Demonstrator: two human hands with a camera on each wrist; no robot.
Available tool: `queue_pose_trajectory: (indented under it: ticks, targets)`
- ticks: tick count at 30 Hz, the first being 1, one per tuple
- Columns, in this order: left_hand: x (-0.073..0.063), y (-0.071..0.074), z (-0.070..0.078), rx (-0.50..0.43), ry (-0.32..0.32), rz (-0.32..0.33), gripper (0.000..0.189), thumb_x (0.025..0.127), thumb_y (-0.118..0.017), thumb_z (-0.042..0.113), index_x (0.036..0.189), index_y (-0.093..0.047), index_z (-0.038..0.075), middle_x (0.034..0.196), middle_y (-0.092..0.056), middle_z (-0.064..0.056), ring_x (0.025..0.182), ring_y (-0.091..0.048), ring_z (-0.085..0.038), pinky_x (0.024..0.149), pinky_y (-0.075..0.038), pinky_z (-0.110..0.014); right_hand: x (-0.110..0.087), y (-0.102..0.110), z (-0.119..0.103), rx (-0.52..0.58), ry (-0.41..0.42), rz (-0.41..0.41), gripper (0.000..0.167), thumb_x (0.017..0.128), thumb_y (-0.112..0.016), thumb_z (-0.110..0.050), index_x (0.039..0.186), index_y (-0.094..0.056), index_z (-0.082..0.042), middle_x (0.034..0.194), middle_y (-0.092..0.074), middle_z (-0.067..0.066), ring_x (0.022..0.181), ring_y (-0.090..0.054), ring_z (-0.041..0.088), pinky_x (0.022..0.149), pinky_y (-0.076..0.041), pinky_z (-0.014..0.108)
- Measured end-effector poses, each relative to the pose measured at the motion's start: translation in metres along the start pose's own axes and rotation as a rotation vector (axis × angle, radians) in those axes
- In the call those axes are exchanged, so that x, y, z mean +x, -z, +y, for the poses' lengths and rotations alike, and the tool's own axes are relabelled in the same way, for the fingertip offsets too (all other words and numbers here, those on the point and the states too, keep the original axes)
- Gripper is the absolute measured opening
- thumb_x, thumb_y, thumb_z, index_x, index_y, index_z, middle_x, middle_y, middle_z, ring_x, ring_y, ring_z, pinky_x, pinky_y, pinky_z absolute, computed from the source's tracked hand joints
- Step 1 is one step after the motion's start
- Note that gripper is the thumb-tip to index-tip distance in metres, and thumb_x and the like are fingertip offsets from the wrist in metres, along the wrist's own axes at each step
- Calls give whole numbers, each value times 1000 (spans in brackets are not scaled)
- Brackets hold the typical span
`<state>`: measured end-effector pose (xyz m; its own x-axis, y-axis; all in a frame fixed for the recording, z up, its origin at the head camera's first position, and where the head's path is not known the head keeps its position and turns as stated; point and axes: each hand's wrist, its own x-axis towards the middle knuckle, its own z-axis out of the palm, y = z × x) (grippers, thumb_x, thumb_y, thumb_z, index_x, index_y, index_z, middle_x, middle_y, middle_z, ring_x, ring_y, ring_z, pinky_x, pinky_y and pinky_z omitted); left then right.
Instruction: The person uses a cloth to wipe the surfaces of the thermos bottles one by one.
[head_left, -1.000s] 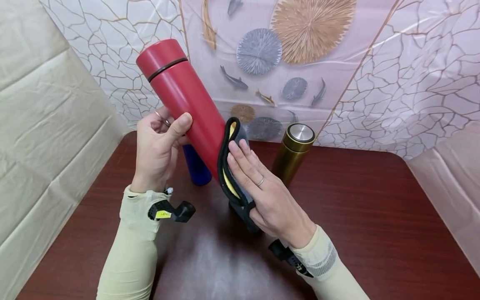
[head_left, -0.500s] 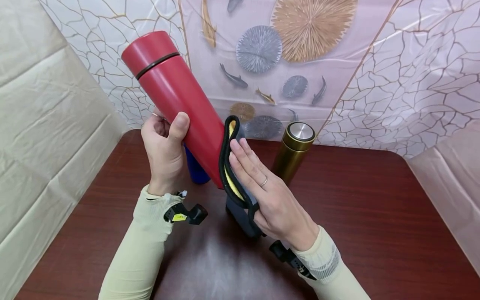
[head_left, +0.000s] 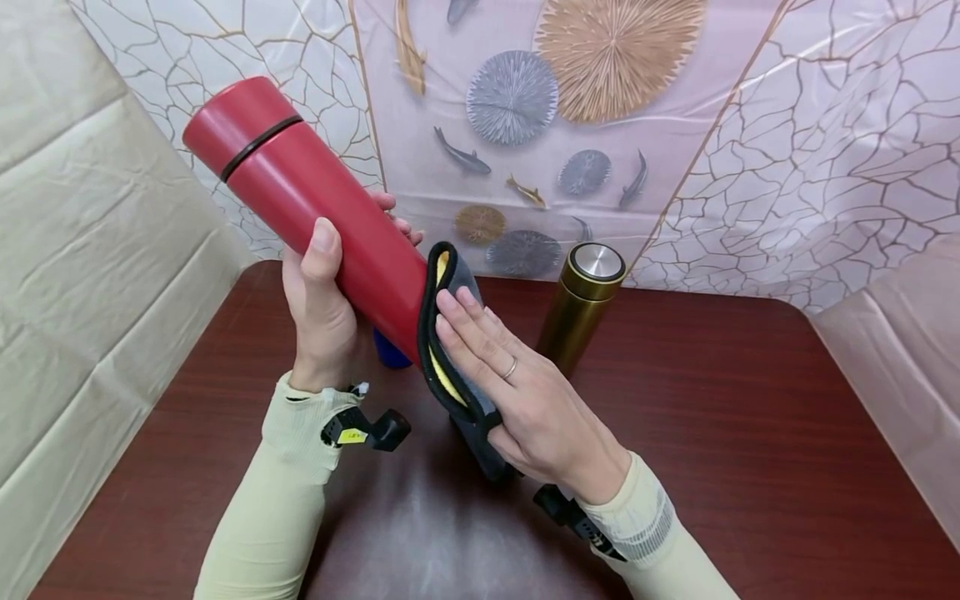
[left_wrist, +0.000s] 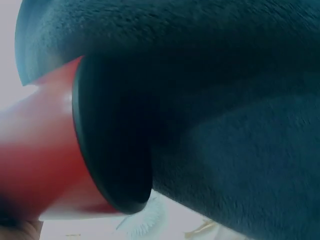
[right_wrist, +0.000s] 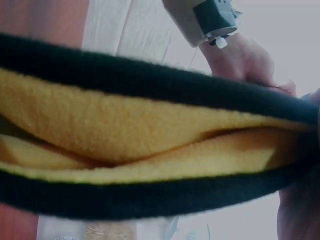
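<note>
A red thermos bottle (head_left: 322, 208) with a dark ring under its lid is held tilted, lid up to the left. My left hand (head_left: 322, 308) grips it around the middle, thumb in front and fingertips showing behind. Against its lower end lies a folded grey cloth (head_left: 480, 450) with yellow lining and black edging. My right hand (head_left: 532, 400) holds this cloth, its fingers laid straight along the outside, thumb mostly hidden. In the left wrist view the bottle's dark base (left_wrist: 120, 150) shows beside the cloth. The right wrist view looks into the cloth's yellow fold (right_wrist: 125, 130).
A gold-green thermos (head_left: 581, 308) with a silver lid top stands behind my right hand. Part of a blue bottle (head_left: 392, 348) shows behind the red one. Everything is over a dark red-brown table (head_left: 712, 417), with patterned sheeting (head_left: 825, 150) behind it.
The red thermos has swung left and tilts further over. My left hand has turned around it, and its fingertips now show behind. The cloth and right hand have shifted slightly left.
</note>
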<state>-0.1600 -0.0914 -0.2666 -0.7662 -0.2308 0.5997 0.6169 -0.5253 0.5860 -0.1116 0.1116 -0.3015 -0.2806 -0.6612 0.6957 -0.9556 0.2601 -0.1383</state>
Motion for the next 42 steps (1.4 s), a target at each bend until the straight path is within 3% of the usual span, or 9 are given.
queue_pose_trajectory:
  ticks: [5,11,15,17,19,22,27,33,42]
  targets:
    - [3,3,2,2,20,4,61,93,-67,48,130,-49,3,111,-68,-17,93,-72,-28,85,-62,-41,0,1,0,-44,18,-40,82,72,-44,8,153,-36,8,166,-27,23,157,-23,37,129,-22,42]
    - [6,7,7,-111,56,-14,61,98,-60,53,130,-51,3,109,-68,-16,95,-71,-27,87,-61,-40,-2,3,1,-137,58,-67,84,69,-47,2,152,-39,8,164,-32,23,156,-25,38,129,-24,43]
    - [5,9,13,-306,132,-138,46,99,-65,34,127,-51,0,110,-66,-13,99,-68,-25,89,-57,-39,-2,7,5,-94,40,-10,80,71,-42,4,151,-40,9,164,-31,23,156,-25,37,129,-24,43]
    - [4,11,15,-378,173,-224,39,99,-66,22,126,-50,-2,112,-66,-13,103,-67,-25,92,-55,-39,-3,9,7,-47,25,17,70,81,-41,4,150,-41,9,165,-30,21,156,-25,36,129,-23,42]
    - [1,14,17,-372,189,-298,37,99,-65,12,127,-48,-3,116,-65,-14,108,-66,-26,96,-53,-40,-4,12,8,-4,16,36,58,93,-41,-1,150,-42,9,165,-31,21,156,-26,37,129,-23,43]
    - [0,17,19,-284,178,-335,44,95,-71,9,129,-47,-3,119,-65,-15,112,-65,-27,99,-54,-40,-4,14,8,30,15,44,50,104,-43,-14,149,-42,9,164,-32,22,155,-28,37,128,-24,43]
    - [4,19,24,-171,175,-278,52,86,-82,13,126,-53,-5,113,-69,-15,107,-69,-26,93,-58,-38,-4,15,9,42,17,47,50,107,-42,-18,149,-42,10,163,-33,23,155,-29,37,128,-25,44]
    - [3,20,23,-172,184,-161,45,82,-85,8,118,-63,-7,107,-73,-15,100,-72,-24,88,-60,-33,-5,13,10,76,8,23,52,100,-45,-7,150,-41,9,165,-30,22,155,-26,38,128,-25,40]
    - [6,20,17,-178,160,-175,42,82,-86,11,115,-66,-6,105,-74,-14,97,-73,-23,86,-61,-33,-7,1,9,41,2,5,77,78,-39,8,154,-33,8,171,-16,15,159,-14,37,130,-19,40]
